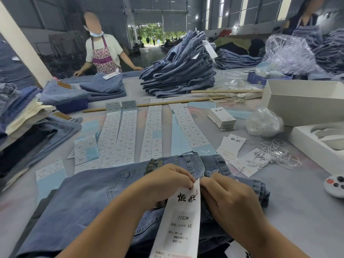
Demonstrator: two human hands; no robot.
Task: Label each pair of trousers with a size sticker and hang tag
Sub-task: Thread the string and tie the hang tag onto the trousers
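The hang tag (181, 218) lies lengthwise over the pair of trousers (89, 198) nearest the person, at the front of the worktop (297, 202), its top end at the waistband (195, 161). A size sticker reading 1103# and XS already sits on its face. The left hand (163, 185) pinches the tag's top edge from the left, and the right hand (227, 194) has its fingers curled in at the same edge from the right; whether a cord is held between them cannot be told.

The step in hand looks like fastening the tag to the waistband. To do it well, the person would likely keep the tag's top steady with one hand while the other works the loop through, and keep the printed face upward so that the sticker stays readable.

Room is tight ahead: strips of size stickers (119, 135) lie just beyond the waistband, some partly under the denim, so any push forward could ruffle them. To the right, loose tags (230, 146) and a tangle of white cords (273, 155) lie near, with a white remote (335, 185) beside the trousers' right edge. White boxes (301, 101) stand farther right. On the left, folded garments (28, 127) are stacked near. The freest room is straight above the trousers.
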